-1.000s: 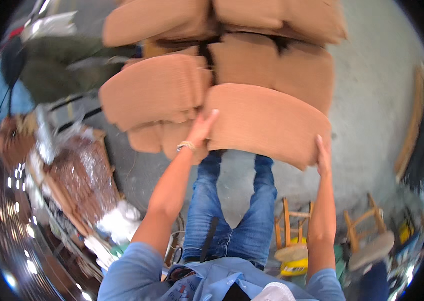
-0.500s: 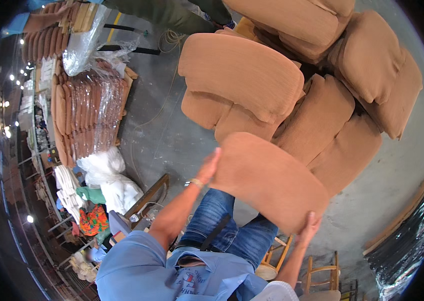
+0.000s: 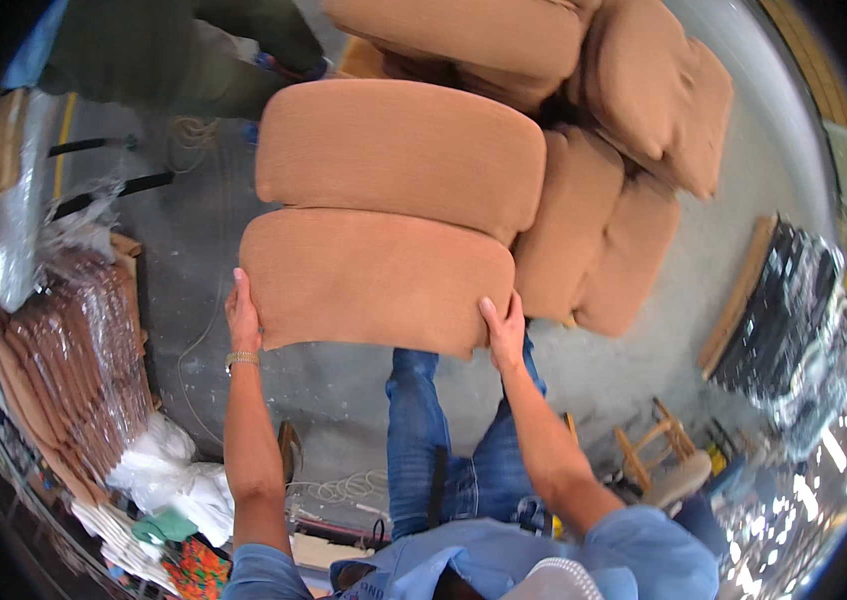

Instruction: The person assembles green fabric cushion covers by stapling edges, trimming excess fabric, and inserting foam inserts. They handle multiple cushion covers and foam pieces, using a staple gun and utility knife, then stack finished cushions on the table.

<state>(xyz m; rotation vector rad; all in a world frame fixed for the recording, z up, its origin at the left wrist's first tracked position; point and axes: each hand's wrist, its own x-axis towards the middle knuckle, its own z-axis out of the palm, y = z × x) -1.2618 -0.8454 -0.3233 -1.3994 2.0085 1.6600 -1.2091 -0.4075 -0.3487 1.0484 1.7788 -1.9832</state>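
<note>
I hold a tan-brown upholstered seat cushion (image 3: 373,280) flat in front of me, above my blue-jeaned legs. My left hand (image 3: 242,318), with a bracelet at the wrist, grips its left edge. On the right lower edge my right hand (image 3: 503,330) clasps it. The cushion's far edge lies right against another like cushion (image 3: 398,150) that tops a pile of the same brown cushions (image 3: 603,230).
More brown cushions (image 3: 643,90) are heaped at the back right. Plastic-wrapped brown pieces (image 3: 63,360) and white bundles (image 3: 168,480) lie left. A person in dark clothes (image 3: 173,60) is at the top left. Wooden chair frames (image 3: 658,455) and a dark wrapped stack (image 3: 793,330) sit right.
My head has turned, so the pile shifted in view. The cushion I hold has swung from tilted at the lower right to level, close against the pile's front cushion.
</note>
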